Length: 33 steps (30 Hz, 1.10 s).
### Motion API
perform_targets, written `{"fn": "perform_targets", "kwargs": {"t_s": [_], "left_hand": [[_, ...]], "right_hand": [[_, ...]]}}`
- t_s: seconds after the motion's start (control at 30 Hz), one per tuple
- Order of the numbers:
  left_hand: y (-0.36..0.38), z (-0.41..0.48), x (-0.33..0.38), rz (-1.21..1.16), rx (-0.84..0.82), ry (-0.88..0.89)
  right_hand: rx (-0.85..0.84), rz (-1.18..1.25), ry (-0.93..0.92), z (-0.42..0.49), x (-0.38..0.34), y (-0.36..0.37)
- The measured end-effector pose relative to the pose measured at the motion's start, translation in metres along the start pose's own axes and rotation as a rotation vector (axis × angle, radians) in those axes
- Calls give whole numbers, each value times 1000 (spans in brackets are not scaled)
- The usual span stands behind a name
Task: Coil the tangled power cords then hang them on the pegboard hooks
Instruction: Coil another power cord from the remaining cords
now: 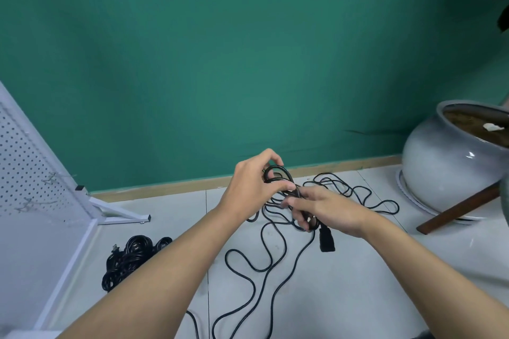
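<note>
Pale tiles meet a green wall. At the frame's left edge I see the pegboard (24, 162), with coiled cords (129, 259) bundled below it. At centre, the left hand (253, 184) curls round a small loop (278, 176) of power cord. Just right, the right hand (327, 209) pinches the strand, its plug (327, 239) dangling. The slack tangle (338, 187) lies beyond and below, nearer the right hand.
</note>
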<state>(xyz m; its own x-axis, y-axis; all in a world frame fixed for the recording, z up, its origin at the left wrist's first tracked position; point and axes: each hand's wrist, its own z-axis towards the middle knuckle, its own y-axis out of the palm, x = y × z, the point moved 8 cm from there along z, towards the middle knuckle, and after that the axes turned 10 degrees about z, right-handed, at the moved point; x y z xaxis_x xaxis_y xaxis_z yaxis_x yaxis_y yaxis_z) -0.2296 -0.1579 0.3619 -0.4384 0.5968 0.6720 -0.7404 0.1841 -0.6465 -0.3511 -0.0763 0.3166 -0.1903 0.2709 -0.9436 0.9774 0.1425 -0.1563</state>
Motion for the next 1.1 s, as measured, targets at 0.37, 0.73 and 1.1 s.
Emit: {"fn": "perform_targets", "kwargs": {"t_s": [0.37,0.73,1.1], "left_hand": [[6,0,-25,-152,-93,-129],[9,-5,-31,-263,-44,-283],[9,8,-7,-340,150,-343]], "right_hand": [[41,120,-25,5,5,-14],[97,132,-118,0,5,-33],[283,36,-267,8,-2,-37]]}}
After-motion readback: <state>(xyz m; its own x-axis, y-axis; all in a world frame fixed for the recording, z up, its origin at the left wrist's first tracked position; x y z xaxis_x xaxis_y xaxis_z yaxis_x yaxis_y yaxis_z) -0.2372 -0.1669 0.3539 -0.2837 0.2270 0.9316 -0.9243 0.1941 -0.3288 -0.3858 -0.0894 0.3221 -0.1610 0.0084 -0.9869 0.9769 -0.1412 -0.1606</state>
